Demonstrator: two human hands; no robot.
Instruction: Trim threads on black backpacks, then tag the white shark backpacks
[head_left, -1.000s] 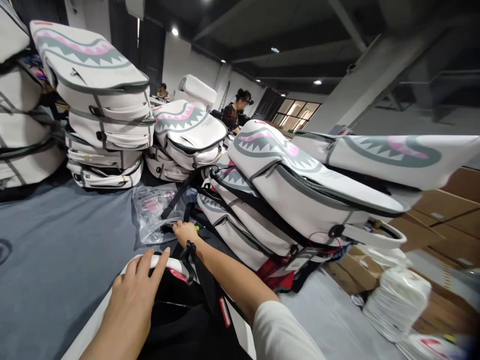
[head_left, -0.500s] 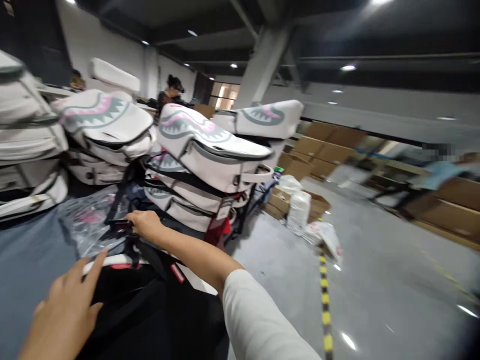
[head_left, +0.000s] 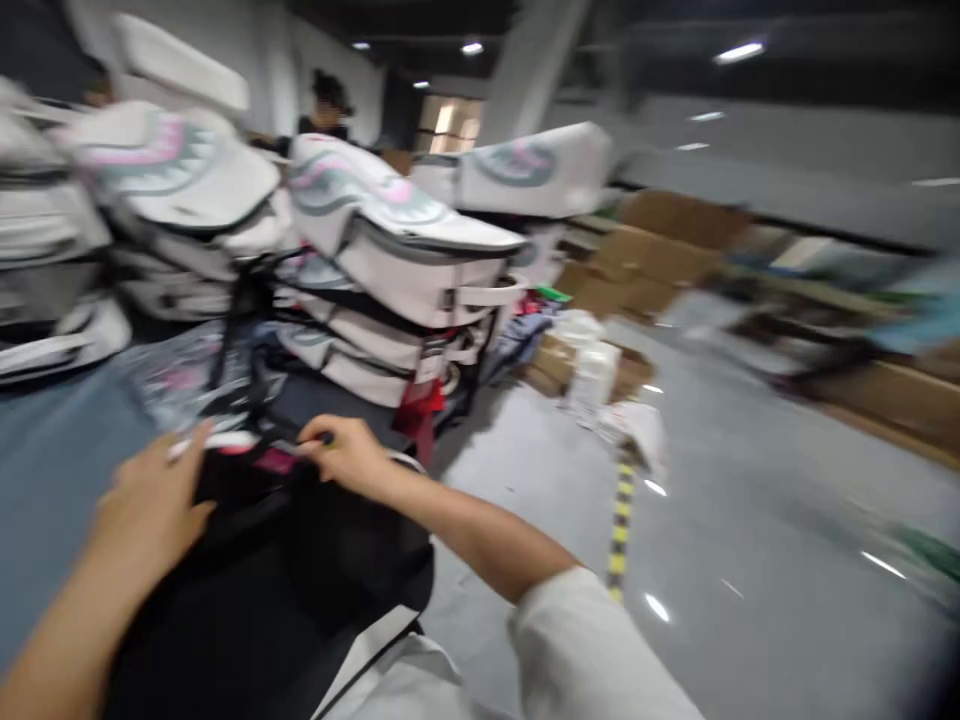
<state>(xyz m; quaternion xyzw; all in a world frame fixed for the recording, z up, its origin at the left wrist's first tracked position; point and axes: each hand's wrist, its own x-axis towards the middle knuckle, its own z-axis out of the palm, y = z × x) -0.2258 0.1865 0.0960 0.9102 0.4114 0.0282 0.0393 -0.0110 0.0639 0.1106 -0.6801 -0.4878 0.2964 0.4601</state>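
The bag lies at 7 o'clock on the tabletop. At its 10 o'clock, the left hand has a wide, loose grip, fingertips by the rim; at its 12, the right hand pinches a blurred dark item. Beyond, plastic lies at 11, stacked backpacks at 1.

- Light is rather dim; it comes from the ceiling lamps and one bright window.
- The floor gives white glare.
- Motion blur smears the view (the right side most strongly).
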